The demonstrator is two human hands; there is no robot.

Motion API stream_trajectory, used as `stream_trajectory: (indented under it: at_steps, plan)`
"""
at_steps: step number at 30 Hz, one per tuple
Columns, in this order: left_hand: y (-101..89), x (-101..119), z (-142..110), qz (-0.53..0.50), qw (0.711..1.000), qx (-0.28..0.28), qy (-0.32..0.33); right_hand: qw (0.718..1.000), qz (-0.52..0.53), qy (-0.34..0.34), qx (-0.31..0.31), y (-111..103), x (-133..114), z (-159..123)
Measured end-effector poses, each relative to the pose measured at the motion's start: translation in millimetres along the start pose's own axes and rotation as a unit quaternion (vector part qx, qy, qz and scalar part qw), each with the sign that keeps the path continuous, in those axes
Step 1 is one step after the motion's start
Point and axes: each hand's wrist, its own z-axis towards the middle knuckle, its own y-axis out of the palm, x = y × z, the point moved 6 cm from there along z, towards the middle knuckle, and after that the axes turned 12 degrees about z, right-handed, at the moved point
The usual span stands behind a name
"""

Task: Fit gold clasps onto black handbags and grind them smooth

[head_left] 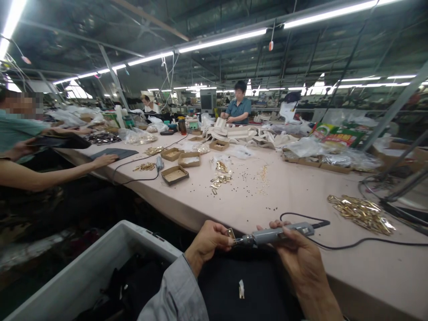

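Observation:
My left hand point(210, 240) pinches a small gold metal plate point(230, 233) near the table's front edge. Wrapped round a grey corded electric screwdriver point(277, 235) is my right hand point(297, 252); the tool lies almost level, its tip pointing left and meeting the plate. Whether a screw sits at the tip is too small to tell. Below both hands lies black material point(247, 272), with a small gold fitting point(241, 292) on it that has a white wrap at its upper end.
A white bin point(123, 240) with black items stands at my left. On the table point(294, 191) are gold hardware piles point(359, 213), gold plates point(220, 180), scattered tiny screws, open cardboard boxes point(174, 174) and another screwdriver point(159, 162). Co-workers sit left and across; a black cord runs right.

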Motion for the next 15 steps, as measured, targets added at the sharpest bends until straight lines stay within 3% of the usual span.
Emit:
stream_trajectory:
  at_steps: [7, 15]
  plan:
    - [1.3, -1, 1, 0.012, 1.0, 0.022, -0.007, 0.988, -0.094, -0.079, -0.092, 48, -9, -28]
    - [6.2, -1, 1, 0.027, 0.999, 0.038, 0.009, 0.963, -0.174, -0.118, -0.17, 79, -6, -43]
